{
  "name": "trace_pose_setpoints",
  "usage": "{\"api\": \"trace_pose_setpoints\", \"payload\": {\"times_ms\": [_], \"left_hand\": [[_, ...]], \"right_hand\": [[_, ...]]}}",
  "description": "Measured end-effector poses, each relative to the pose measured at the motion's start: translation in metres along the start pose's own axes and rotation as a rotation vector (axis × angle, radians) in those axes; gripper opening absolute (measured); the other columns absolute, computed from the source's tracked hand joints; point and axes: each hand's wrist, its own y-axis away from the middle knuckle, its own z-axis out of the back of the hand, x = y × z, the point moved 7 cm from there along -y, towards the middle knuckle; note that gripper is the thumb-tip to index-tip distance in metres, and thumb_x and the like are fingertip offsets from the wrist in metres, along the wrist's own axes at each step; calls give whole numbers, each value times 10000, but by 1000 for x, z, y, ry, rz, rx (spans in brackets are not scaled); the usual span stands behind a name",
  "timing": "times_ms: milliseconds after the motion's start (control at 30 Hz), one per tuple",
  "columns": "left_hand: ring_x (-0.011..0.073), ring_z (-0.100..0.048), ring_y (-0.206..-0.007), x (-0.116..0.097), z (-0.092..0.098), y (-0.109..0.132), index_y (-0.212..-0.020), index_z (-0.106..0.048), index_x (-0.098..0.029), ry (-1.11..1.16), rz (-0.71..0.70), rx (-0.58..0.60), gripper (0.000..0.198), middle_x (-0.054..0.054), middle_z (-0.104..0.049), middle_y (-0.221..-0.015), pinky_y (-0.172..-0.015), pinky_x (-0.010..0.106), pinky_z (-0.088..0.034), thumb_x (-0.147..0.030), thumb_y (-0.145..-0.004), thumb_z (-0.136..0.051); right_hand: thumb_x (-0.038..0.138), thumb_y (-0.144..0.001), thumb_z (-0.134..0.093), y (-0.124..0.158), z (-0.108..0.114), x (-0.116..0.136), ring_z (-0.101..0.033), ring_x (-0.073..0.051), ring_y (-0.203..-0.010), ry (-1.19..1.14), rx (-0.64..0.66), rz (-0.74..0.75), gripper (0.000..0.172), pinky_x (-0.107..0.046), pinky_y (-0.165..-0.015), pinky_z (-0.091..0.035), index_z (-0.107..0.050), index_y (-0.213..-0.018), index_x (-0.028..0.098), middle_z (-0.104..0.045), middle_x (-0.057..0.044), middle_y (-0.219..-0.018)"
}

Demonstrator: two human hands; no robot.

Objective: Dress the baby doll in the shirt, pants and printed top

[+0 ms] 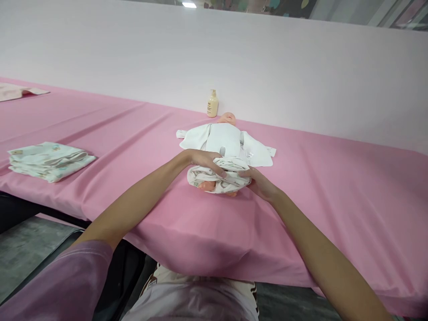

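A baby doll [226, 119] lies on its back on the pink table [334, 196], head away from me, in an open white garment [224, 141]. Bunched printed white trousers [230, 173] cover its legs, and its feet poke out at the near end. My left hand [203, 159] lies over the top of the bunched cloth with fingers curled on it. My right hand [259, 182] grips the same cloth from the right side.
A cream pump bottle [212, 104] stands behind the doll's head by the pale wall. A folded printed cloth stack [48, 161] lies at the left of the table. Another pale cloth [16, 91] sits at the far left edge.
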Motion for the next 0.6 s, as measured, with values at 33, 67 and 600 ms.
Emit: {"api": "trace_pose_setpoints", "payload": {"times_ms": [33, 67, 600], "left_hand": [[254, -769, -1001, -2, -1, 0, -1092, -817, -235, 8, -2, 1, 416, 31, -835, -1085, -865, 305, -599, -487, -764, -860], [256, -768, -1009, -3, -2, 0, -1110, -812, -234, 18, -3, 0, 411, 35, -834, -1091, -881, 308, -598, -495, -794, -833], [258, -726, -1039, -10, -2, -4, -1010, -772, -237, -119, -48, -39, 244, 18, -796, -1071, -905, 313, -552, -420, -870, -692]], "right_hand": [[436, -864, -769, 0, 0, 1, -694, -349, -1154, -12, -17, 4, 431, -443, -958, -576, -792, -1247, 240, -797, -84, -1202], [444, -871, -758, 0, 0, 2, -682, -364, -1194, -29, -34, 14, 425, -453, -984, -573, -797, -1244, 243, -797, -82, -1207], [416, -859, -797, 18, -38, 3, -668, -347, -1272, -181, -290, -79, 357, -434, -977, -584, -789, -1180, 259, -778, -57, -1273]]}}
